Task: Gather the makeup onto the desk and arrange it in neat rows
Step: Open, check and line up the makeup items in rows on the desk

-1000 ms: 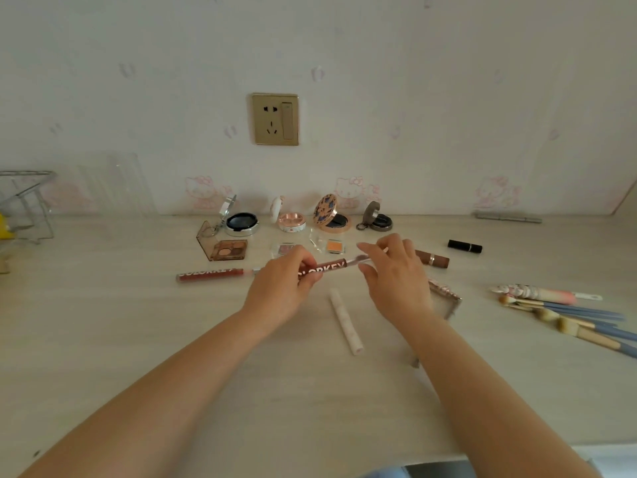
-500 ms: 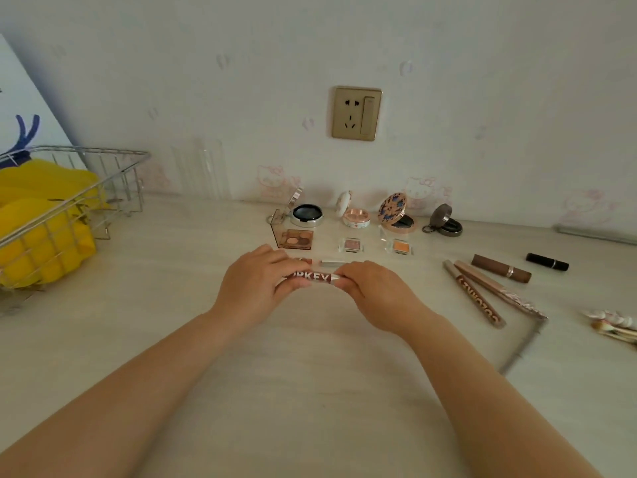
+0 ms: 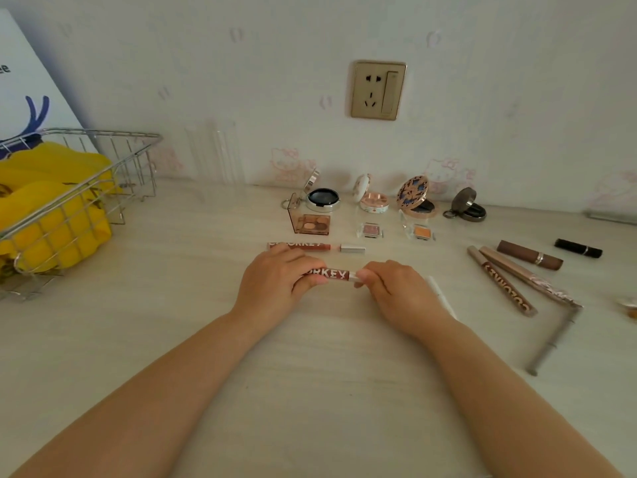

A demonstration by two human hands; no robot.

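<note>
Both hands hold one dark-red lip gloss tube [image 3: 330, 273] level, low over the pale desk [image 3: 193, 322]. My left hand [image 3: 275, 282] grips its left end and my right hand [image 3: 396, 288] pinches its silver cap. Just behind it a second red gloss tube [image 3: 312, 246] lies flat. Further back sit open round compacts [image 3: 323, 199] [image 3: 374, 201] [image 3: 418, 198] [image 3: 467, 209], and in front of them small eyeshadow pans [image 3: 312, 224] [image 3: 370, 230] [image 3: 421, 232]. To the right lie two brown tubes [image 3: 501, 284] [image 3: 527, 276], a brown lipstick [image 3: 531, 255] and a black lipstick [image 3: 579, 247].
A wire basket [image 3: 79, 188] with yellow cloth stands at the left. A white stick [image 3: 443, 298] lies by my right wrist and a grey pencil [image 3: 555, 339] at the right. A wall socket [image 3: 378, 90] is above the compacts. Brush tips [image 3: 629, 307] show at the right edge.
The view has swung left, bringing the basket in. Both hands have brought the gloss tube down and nearer, below the other red tube, and closed in toward its ends.
</note>
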